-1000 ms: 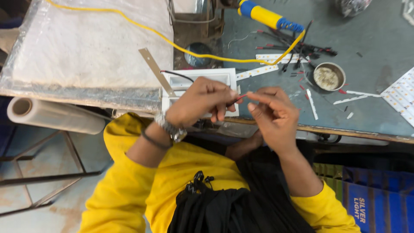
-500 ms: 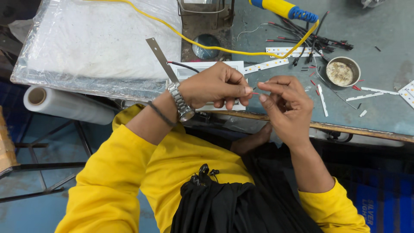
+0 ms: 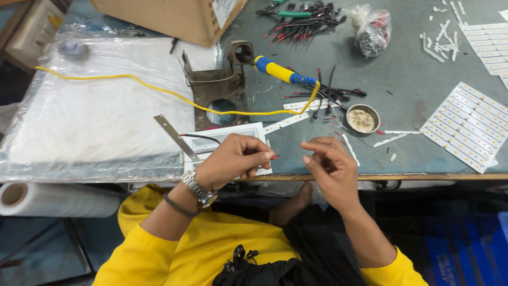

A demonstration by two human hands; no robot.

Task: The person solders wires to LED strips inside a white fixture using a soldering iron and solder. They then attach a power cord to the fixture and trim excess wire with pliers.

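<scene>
**Thin wire pinched in my left hand, right hand just across from it**

Head view: my left hand (image 3: 233,161) is closed narrow, thumb and forefinger pinching a thin red-tipped wire (image 3: 275,156). The wire's free end pokes out toward my right side, its long axis running roughly level, along the front edge of the grey desk (image 3: 413,79). My right hand (image 3: 328,164) sits just beside that tip, apart from it, fingers curled loosely with thumb and forefinger nearly together; I cannot tell whether they hold anything. So the wire lies directly left of my right hand, and the left hand is the one on it.

Under my left hand lies a white rectangular plastic frame (image 3: 233,135) at the desk's front edge. Behind it, a soldering iron with a yellow and blue handle (image 3: 280,71) rests on a rusty metal stand (image 3: 214,85), its yellow cord (image 3: 132,82) trailing over a clear plastic sheet (image 3: 90,122). A small round tin (image 3: 363,118) stands beyond my right hand, with white strip panels (image 3: 468,127) farther right.
</scene>
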